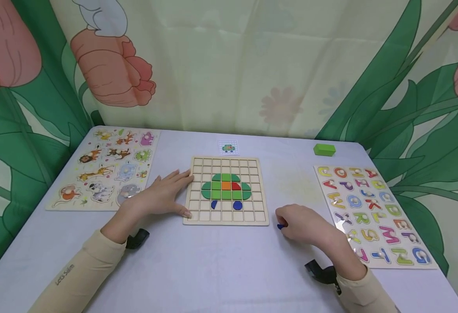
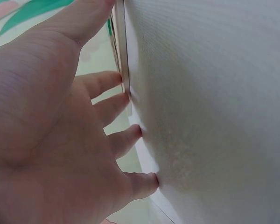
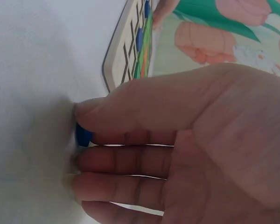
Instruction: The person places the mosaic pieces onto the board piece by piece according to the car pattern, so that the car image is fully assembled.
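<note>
A square wooden grid board (image 1: 229,216) lies mid-table, bearing green, orange and red pieces in a car-like shape. Below that shape sit a round blue pair of pieces (image 1: 237,205) and a smaller blue piece (image 1: 214,204) at the left. My left hand (image 1: 156,195) rests spread along the board's left edge, thumb on its lower left corner; in the left wrist view the fingertips (image 2: 149,179) touch the tablecloth. To the right of the board, my right hand (image 1: 301,222) pinches a small blue puzzle piece (image 3: 83,136) between thumb and fingers, close over the cloth.
A small picture card (image 1: 228,147) lies behind the board, and a green block (image 1: 324,150) stands at the back right. An animal puzzle board (image 1: 84,184) is at the left. At the right lies a letter puzzle board (image 1: 340,191), partly under the right forearm.
</note>
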Demonstrator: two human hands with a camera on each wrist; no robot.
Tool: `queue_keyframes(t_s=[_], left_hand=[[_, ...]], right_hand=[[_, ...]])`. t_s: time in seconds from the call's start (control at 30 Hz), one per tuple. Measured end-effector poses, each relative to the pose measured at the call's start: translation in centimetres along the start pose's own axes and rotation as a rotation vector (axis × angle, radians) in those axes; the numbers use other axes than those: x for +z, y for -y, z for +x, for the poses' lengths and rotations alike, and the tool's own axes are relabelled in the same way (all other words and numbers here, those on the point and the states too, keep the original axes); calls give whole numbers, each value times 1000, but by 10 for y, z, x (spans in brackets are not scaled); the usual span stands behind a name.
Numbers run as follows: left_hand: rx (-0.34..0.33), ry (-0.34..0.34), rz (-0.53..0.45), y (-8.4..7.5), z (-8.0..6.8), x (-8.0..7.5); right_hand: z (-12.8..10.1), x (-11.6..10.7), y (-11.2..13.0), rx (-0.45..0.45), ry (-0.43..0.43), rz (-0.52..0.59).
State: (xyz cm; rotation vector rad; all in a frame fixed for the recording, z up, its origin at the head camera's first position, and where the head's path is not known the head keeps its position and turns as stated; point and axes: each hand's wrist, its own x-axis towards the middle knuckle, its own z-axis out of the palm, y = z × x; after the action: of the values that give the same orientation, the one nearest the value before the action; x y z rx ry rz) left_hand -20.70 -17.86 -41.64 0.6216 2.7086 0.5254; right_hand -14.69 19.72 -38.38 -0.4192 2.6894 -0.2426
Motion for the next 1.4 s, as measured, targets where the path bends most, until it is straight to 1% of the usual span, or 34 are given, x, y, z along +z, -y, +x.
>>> queue_keyframes(t_s=[0.17, 0.37, 0.57, 0.73, 0.87, 1.1, 1.23, 1.4], left_hand=[[-1, -3, 2, 1, -1, 0], [-4, -5, 6, 1, 0, 0], [-4, 2, 3, 1, 1, 1], [-1, 3, 2, 0, 1, -1], [-6, 2, 4, 1, 1, 0], [-10, 6, 15, 1, 1, 0], [-11, 10, 5, 1, 0, 0], [-15, 19, -6, -1, -1, -2]], right_hand=[[3, 5, 4, -8, -49, -40], [6, 9, 5, -56, -116, -80], [8, 6, 9, -111, -120, -64], [14, 1, 22, -151, -96, -27], [21, -2, 33, -192, -102, -9], [33, -6, 56, -286, -119, -33], [40, -10, 69, -336, -131, -50], [51, -11, 79, -377, -148, -50]])
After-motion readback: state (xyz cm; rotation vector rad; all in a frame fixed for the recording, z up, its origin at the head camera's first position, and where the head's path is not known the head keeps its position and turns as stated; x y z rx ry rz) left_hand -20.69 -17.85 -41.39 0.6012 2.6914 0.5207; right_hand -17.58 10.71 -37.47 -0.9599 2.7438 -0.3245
